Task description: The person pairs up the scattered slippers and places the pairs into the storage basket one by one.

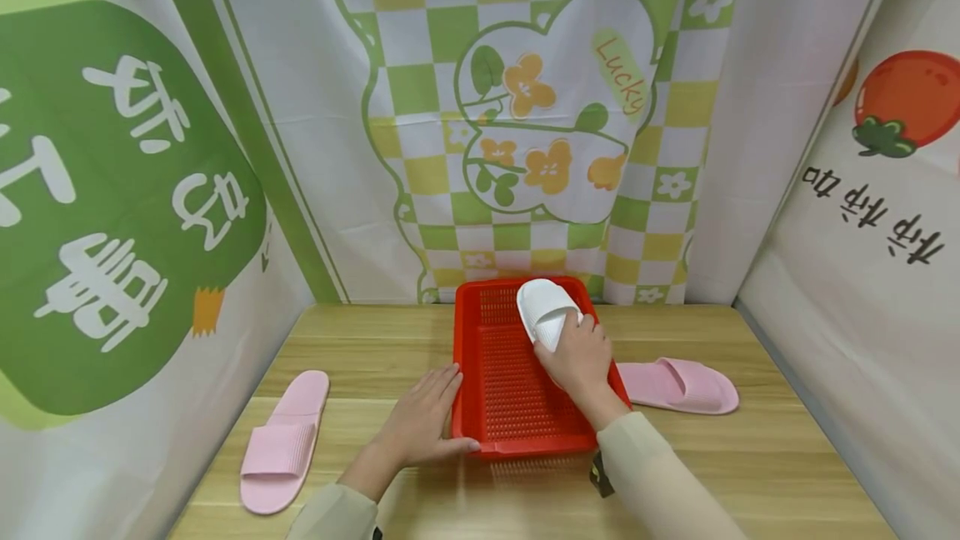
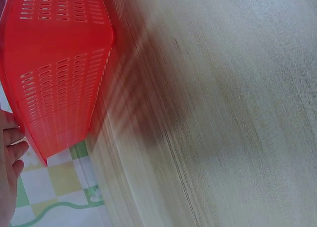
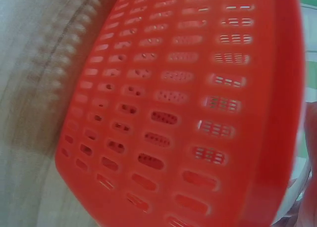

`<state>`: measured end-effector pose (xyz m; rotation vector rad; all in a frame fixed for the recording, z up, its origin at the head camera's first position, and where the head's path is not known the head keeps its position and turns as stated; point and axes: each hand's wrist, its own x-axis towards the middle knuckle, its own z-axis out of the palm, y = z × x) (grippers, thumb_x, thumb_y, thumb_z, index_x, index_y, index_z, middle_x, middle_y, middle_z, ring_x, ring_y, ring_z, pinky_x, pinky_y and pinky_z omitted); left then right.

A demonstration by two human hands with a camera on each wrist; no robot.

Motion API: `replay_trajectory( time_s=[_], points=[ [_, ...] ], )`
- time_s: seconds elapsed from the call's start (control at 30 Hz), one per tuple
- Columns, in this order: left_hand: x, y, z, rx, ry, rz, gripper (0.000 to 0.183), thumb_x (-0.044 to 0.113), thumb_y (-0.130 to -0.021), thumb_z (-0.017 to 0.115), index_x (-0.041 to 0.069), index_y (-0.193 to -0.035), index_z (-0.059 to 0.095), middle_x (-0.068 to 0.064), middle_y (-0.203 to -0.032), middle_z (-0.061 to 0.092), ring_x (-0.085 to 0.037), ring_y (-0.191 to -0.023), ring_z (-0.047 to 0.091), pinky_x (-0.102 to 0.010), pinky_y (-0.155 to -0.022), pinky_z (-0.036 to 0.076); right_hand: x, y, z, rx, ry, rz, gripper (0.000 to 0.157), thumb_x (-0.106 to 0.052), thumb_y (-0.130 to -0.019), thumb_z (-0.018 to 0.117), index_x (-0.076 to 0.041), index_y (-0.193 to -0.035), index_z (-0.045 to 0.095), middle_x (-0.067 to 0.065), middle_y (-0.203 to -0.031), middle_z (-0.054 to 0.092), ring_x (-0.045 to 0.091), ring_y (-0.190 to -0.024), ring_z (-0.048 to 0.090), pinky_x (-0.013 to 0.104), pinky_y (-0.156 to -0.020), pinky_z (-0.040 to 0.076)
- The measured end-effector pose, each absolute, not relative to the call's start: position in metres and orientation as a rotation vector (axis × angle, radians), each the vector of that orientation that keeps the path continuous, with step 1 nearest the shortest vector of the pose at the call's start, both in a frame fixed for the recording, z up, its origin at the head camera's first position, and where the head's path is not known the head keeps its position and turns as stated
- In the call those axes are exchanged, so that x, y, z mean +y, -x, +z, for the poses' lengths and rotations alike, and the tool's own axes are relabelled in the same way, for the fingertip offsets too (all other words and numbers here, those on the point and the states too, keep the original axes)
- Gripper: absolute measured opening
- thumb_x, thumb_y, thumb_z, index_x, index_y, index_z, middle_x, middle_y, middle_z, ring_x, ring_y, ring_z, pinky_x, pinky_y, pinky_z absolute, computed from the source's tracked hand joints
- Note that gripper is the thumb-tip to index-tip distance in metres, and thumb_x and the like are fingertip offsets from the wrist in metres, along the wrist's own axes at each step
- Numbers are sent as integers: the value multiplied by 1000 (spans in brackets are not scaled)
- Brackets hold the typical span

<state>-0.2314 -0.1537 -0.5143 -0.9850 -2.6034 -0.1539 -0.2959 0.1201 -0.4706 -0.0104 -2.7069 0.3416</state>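
Fingers of our right hand clamp the white slipper at twelve o'clock in the basket; left hand, fingers apart, touches its rim.

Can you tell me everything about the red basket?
The red basket is a shallow, rectangular tray that looks like plastic, with rows of small slots through its floor and walls and a smooth rim. It sits flat on the wooden table, near the middle, in front of the checked cloth. The left hand rests against its near left corner, fingers mostly straight. The right hand holds a white slipper in its far end. Two pink slippers lie outside it, one on each side.
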Motion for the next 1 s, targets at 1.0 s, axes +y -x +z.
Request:
replay_trajectory(
  time_s=[1.0],
  points=[
    [-153,230,-512,-2624,977,-182,104,78,-83,41,-9,-139,45,-23,-146,41,-37,-135,38,-47,-110,29,107,297,-496,-2837,71,315,70,-50,-78,68,8,-113,49,24,-95,52,39,-82,55,50,-68,50]
  ],
)
